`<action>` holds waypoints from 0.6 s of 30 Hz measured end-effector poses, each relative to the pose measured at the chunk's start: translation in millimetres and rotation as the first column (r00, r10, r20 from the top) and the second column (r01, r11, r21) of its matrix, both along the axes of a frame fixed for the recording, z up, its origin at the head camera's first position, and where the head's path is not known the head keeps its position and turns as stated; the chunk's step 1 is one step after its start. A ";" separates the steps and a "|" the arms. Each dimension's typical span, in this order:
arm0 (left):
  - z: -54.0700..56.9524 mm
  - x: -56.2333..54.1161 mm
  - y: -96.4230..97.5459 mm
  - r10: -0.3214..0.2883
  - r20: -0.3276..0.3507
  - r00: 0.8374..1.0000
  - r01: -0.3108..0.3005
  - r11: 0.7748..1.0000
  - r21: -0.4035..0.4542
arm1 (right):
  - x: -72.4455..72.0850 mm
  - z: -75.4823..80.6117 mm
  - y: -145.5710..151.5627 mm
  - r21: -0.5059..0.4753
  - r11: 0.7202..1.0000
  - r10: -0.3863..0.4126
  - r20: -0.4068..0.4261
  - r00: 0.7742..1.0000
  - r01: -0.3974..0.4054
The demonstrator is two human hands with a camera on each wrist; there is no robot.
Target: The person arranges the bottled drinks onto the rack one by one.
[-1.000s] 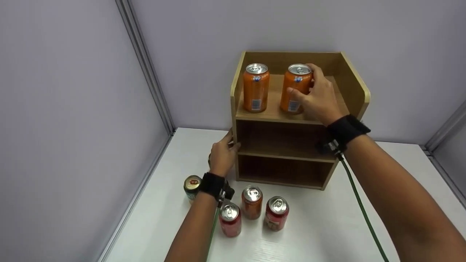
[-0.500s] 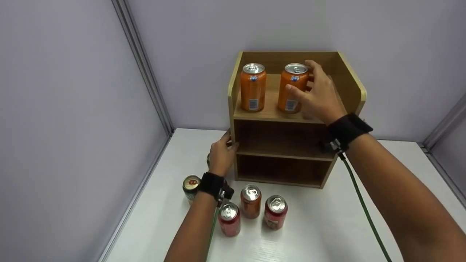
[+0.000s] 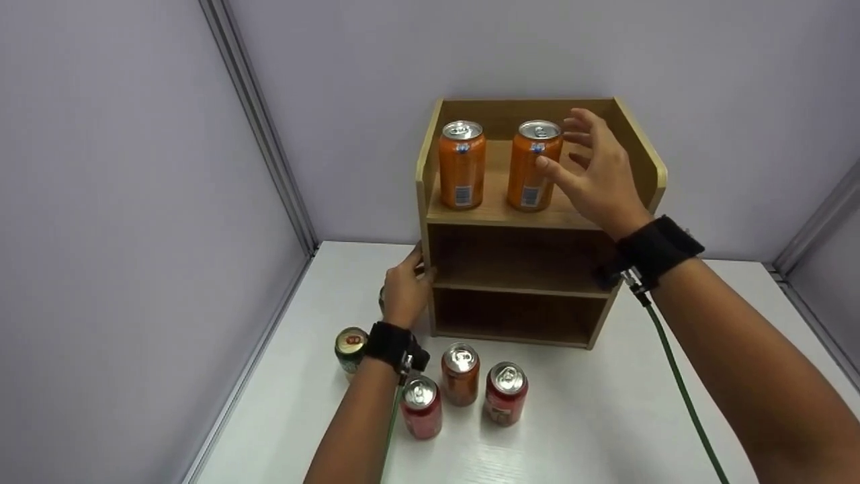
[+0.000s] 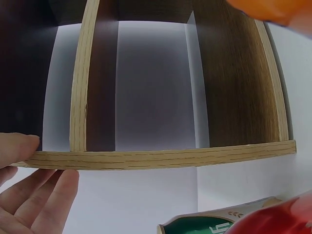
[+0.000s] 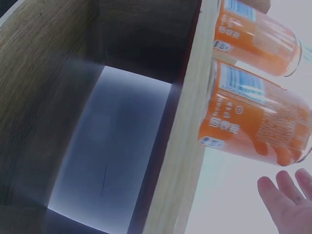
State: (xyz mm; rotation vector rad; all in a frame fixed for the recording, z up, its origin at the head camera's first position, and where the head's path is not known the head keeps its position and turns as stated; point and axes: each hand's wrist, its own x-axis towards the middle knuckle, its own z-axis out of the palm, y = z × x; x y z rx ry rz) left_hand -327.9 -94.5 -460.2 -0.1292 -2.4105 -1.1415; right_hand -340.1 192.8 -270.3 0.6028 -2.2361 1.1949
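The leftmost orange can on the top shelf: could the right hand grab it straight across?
Probably not straight across: the other orange can stands between the right hand and the leftmost can, though the way above looks free.

Head view: wooden shelf [image 3: 521,292] is hiding the fingertips of the left hand [image 3: 405,294]. That hand is covering most of a dark object [image 3: 381,300], too little showing to name. Left wristband [image 3: 386,343] is overlapping a green can [image 3: 350,347]. Left forearm [image 3: 356,420] is running out the bottom.

Left wrist view: an orange blur [image 4: 285,12] is filling the upper right corner; a red shape [image 4: 282,219], cropped, is masking part of a green-and-white can [image 4: 197,225], itself leaving below.

Right wrist view: right hand [image 5: 290,212] is passing out of frame lower right; small print on the nearer orange can [image 5: 253,119] is blurring.
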 end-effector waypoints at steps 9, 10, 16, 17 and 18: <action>0.8 -0.8 -1.1 0.006 0.005 1.000 -0.006 1.000 0.003 | 23.9 1.1 1.6 -0.034 0.999 0.008 -0.066 0.998 -0.010; 1.0 -0.6 -1.0 0.010 0.007 1.000 -0.010 1.000 -0.002 | 29.1 2.6 0.3 -0.039 0.999 0.010 -0.068 0.998 -0.013; 1.7 0.9 0.0 0.018 -0.006 1.000 -0.018 1.000 -0.005 | 61.7 12.5 -6.6 -0.079 0.996 0.043 -0.095 0.995 -0.051; 1.7 1.1 0.2 0.020 -0.008 1.000 -0.020 1.000 -0.008 | 65.2 13.1 -6.8 -0.086 0.995 0.049 -0.098 0.994 -0.058; 1.7 1.3 0.4 0.022 -0.010 1.000 -0.022 1.000 -0.009 | 67.9 13.2 -6.6 -0.091 0.994 0.055 -0.101 0.993 -0.064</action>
